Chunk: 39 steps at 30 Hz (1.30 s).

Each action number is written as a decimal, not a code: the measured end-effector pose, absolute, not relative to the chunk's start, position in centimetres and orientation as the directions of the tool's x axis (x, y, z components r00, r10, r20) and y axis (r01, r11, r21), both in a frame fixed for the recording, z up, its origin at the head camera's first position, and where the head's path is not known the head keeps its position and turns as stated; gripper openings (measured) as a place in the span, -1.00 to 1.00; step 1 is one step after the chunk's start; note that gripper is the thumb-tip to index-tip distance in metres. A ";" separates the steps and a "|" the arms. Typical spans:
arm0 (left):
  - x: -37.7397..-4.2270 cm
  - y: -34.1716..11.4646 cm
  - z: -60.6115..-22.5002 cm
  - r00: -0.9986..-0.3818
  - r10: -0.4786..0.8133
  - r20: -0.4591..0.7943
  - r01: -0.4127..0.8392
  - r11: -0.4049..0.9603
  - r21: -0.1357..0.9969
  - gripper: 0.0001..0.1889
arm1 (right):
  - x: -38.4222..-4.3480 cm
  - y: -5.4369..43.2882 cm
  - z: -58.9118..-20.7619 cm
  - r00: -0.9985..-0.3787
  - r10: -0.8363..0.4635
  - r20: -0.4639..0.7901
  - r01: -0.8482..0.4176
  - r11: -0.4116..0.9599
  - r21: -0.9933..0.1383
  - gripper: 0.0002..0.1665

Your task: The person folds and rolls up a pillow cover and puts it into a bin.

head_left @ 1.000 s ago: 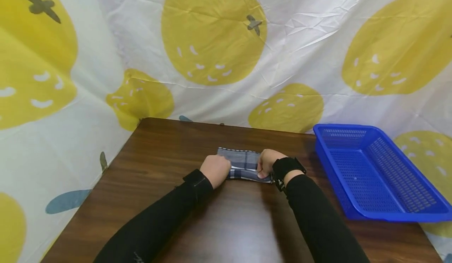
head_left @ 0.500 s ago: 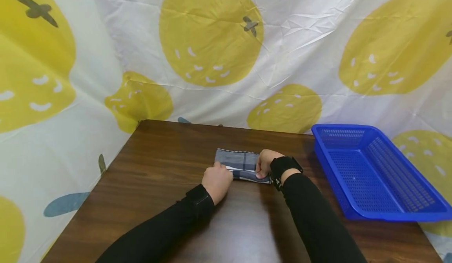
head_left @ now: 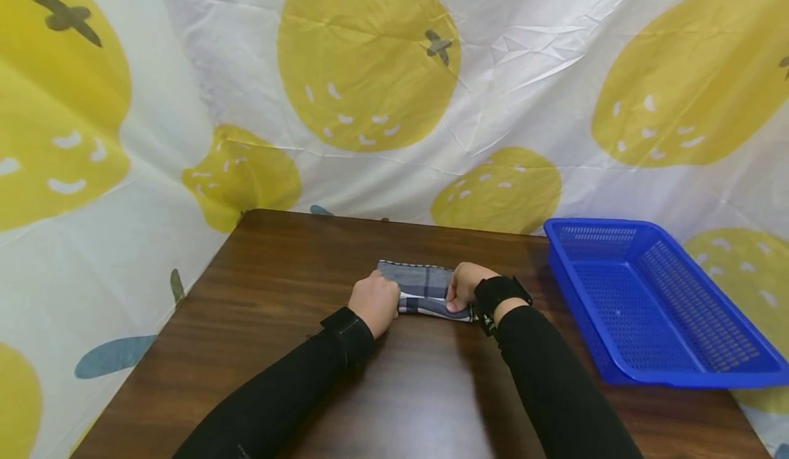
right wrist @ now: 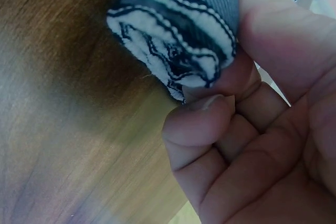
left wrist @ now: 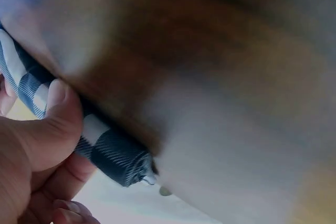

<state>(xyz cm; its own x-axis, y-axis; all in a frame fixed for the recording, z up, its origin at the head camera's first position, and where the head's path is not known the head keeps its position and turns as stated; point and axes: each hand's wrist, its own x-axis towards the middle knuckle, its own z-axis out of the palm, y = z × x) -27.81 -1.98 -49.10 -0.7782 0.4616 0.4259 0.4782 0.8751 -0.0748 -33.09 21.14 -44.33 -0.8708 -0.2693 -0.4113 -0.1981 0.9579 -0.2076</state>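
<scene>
A checked cloth (head_left: 414, 278) in grey, navy and white lies on the brown table, its near edge rolled into a thick band. My left hand (head_left: 374, 301) grips the left end of the roll; in the left wrist view the thumb (left wrist: 65, 109) presses on top with fingers curled beneath. At the right end, my right hand (head_left: 467, 285) pinches the roll. The right wrist view shows the roll's layered end (right wrist: 170, 38) with white, dark-stitched edges, held between thumb and curled fingers. The cloth's far part lies flat beyond both hands.
A blue plastic basket (head_left: 641, 322) with perforated walls stands at the right of the table (head_left: 296, 267). Behind and to the left hangs a white curtain (head_left: 382, 192) printed with yellow fruit.
My left hand slid slightly nearer along the cloth's left end, then moved back up and left a little, its fingers regripping the roll. The right hand stays in place.
</scene>
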 end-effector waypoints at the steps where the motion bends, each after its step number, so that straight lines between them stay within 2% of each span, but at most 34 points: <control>1: -27.9 -1.9 -49.2 -0.775 0.466 0.428 0.484 0.872 -0.073 -0.84 | -33.0 21.2 -44.3 -0.871 -0.270 -0.409 -0.202 0.958 -0.203 -0.81; 10: -29.1 -1.5 -49.7 -0.738 0.539 0.407 0.557 0.826 -0.084 -0.78 | -32.2 21.6 -44.6 -0.883 -0.293 -0.367 -0.224 0.950 -0.217 -0.80; 14: -30.4 -1.5 -49.6 -0.775 0.542 0.325 0.560 0.827 -0.046 -0.77 | -31.0 21.4 -45.1 -0.911 -0.312 -0.269 -0.252 0.938 -0.236 -0.83; 17: -31.6 -1.5 -49.4 -0.809 0.547 0.215 0.555 0.832 -0.027 -0.75 | -29.6 20.9 -45.6 -0.940 -0.309 -0.143 -0.276 0.938 -0.212 -0.83; 20: -32.8 -1.5 -48.8 -0.825 0.559 0.085 0.559 0.829 -0.029 -0.72 | -28.0 20.1 -46.0 -0.949 -0.316 -0.004 -0.313 0.941 -0.128 -0.79; 25: -34.7 -1.4 -47.6 -0.834 0.542 -0.102 0.543 0.840 0.024 -0.70 | -25.8 19.0 -46.7 -0.918 -0.352 0.180 -0.351 0.936 0.041 -0.66; 28: -35.6 -1.4 -47.4 -0.840 0.514 -0.174 0.512 0.857 0.063 -0.70 | -24.9 18.7 -47.2 -0.907 -0.365 0.213 -0.345 0.930 0.125 -0.64; 33: -36.4 -1.2 -47.0 -0.812 0.507 -0.289 0.505 0.859 0.087 -0.57 | -24.0 18.1 -47.6 -0.892 -0.381 0.242 -0.333 0.917 0.218 -0.71; 37: -36.6 -0.6 -46.2 -0.757 0.536 -0.373 0.580 0.815 -0.005 -0.48 | -23.9 18.0 -47.3 -0.892 -0.370 0.262 -0.321 0.923 0.211 -0.77; 39: -36.5 -0.2 -45.7 -0.733 0.542 -0.412 0.616 0.786 -0.062 -0.50 | -24.0 18.1 -47.1 -0.891 -0.371 0.260 -0.324 0.923 0.208 -0.75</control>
<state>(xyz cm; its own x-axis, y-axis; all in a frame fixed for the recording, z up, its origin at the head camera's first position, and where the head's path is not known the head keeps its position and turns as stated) -36.48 -0.23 -45.69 -0.7329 0.5415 -0.4118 0.6155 0.7857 -0.0624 -24.00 18.13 -47.13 -0.8913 -0.3714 0.2601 -0.3240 0.9230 0.2076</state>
